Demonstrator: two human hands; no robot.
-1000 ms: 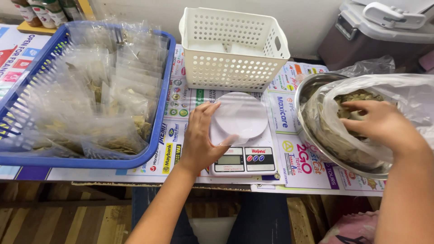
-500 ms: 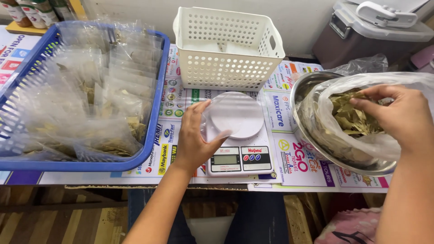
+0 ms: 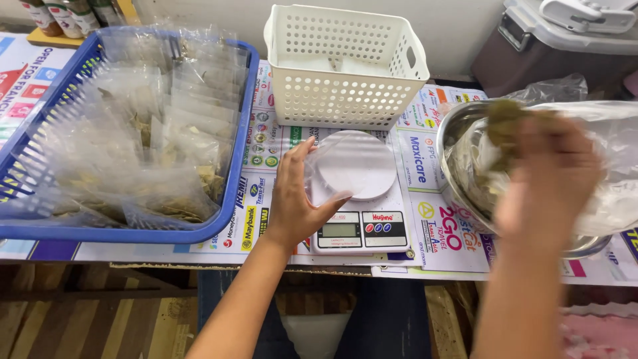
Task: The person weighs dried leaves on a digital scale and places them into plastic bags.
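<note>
A white kitchen scale (image 3: 359, 229) with a round platter sits at the table's front middle. My left hand (image 3: 296, 196) holds a small clear plastic bag (image 3: 345, 163) open over the platter, thumb and fingers on its left edge. My right hand (image 3: 548, 176), blurred by motion, is raised over the metal bowl (image 3: 458, 133) and pinches a bunch of dried green-brown leaves (image 3: 505, 119). A clear plastic liner (image 3: 615, 193) with more leaves fills the bowl at the right.
A blue basket (image 3: 249, 100) at the left holds several filled clear bags of leaves. A white perforated basket (image 3: 345, 66) stands behind the scale. Printed leaflets (image 3: 425, 166) cover the table. A grey lidded bin (image 3: 565, 40) is at the back right; bottles (image 3: 60, 13) at the back left.
My right hand has lifted out of the bowl with a bunch of leaves and is moving left. My left hand has opened the clear bag wider over the scale.
</note>
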